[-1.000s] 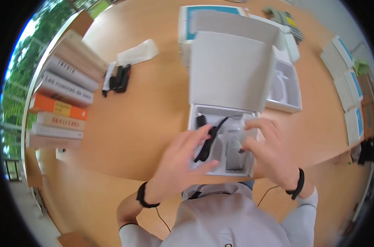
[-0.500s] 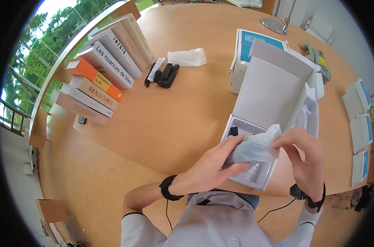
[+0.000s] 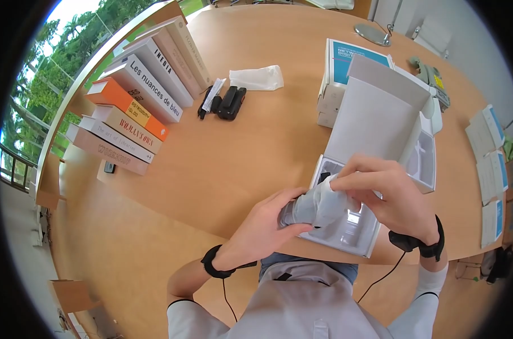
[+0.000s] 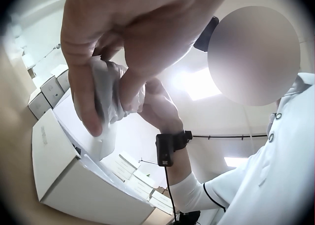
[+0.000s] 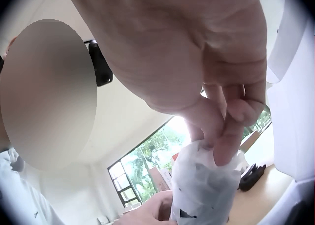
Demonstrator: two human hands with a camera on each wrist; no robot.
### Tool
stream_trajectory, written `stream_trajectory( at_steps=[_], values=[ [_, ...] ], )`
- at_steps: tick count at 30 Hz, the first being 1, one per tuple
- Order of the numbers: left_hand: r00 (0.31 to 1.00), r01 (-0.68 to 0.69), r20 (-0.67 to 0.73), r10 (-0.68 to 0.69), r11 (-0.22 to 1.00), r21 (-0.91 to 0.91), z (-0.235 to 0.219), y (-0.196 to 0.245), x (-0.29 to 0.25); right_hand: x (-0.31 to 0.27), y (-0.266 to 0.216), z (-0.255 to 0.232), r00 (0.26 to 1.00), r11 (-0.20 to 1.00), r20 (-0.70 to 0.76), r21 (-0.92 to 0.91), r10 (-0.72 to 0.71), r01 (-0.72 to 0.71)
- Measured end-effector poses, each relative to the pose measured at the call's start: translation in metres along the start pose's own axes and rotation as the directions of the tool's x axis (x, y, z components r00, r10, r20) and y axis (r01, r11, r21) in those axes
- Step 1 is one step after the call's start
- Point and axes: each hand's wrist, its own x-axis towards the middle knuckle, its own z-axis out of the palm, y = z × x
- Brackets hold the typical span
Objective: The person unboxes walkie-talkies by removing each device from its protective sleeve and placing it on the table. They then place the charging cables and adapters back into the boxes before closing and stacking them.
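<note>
A wrapped object in thin translucent white wrapping (image 3: 315,208) is held above the front left of the open white box (image 3: 347,248). The left hand (image 3: 257,233) grips its left end, fingers and thumb around it. At its upper right end the right hand (image 3: 389,189) pinches the wrapping between thumb and fingers. In the right wrist view the wrapping (image 5: 204,185) bunches under the fingertips; what lies inside is mostly hidden. The left wrist view shows the wrapping (image 4: 109,89) between the left hand's fingers and thumb. A moulded tray (image 3: 352,229) lines the box.
Books (image 3: 149,85) stand and lie at the left. Black devices (image 3: 231,103) and a flat white sleeve (image 3: 256,78) lie on the table (image 3: 211,164). Behind the open box are stacked boxes (image 3: 338,70) and a telephone (image 3: 431,79); more boxes (image 3: 488,169) stand at the right.
The hands went from reaching into the box to holding the wrapped object above it. Over the last half second the object moved left, and the right hand shifted left and up over its end.
</note>
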Motion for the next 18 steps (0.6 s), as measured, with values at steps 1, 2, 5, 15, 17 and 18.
stream_trajectory(
  at_steps=[1,2,5,15,17,18],
  values=[
    [0.999,0.036,0.007,-0.036,0.998,-0.043,-0.004,-0.003,-0.001,0.003,-0.002,0.0,1.0,1.0,0.023,0.012,0.007,-0.007],
    [0.999,0.04,-0.018,-0.042,0.993,-0.113,-0.007,-0.005,-0.003,0.006,-0.004,0.0,0.999,1.0,0.046,0.024,0.014,-0.015],
    [0.994,0.074,-0.052,-0.093,0.954,-0.291,-0.016,-0.009,-0.009,0.015,-0.007,-0.002,0.983,0.996,0.179,0.077,0.033,-0.048],
    [0.997,0.072,-0.02,-0.081,0.957,-0.28,-0.047,-0.027,-0.022,0.048,0.001,0.02,0.988,0.985,0.132,0.141,0.078,-0.097],
    [0.997,0.036,-0.049,-0.055,0.944,-0.327,-0.053,-0.035,-0.023,0.049,0.005,0.025,0.99,0.974,0.085,0.188,0.111,-0.125],
    [0.996,0.016,-0.074,-0.041,0.95,-0.312,-0.055,-0.04,-0.023,0.049,0.006,0.026,0.99,0.971,0.083,0.202,0.115,-0.13]
  ],
)
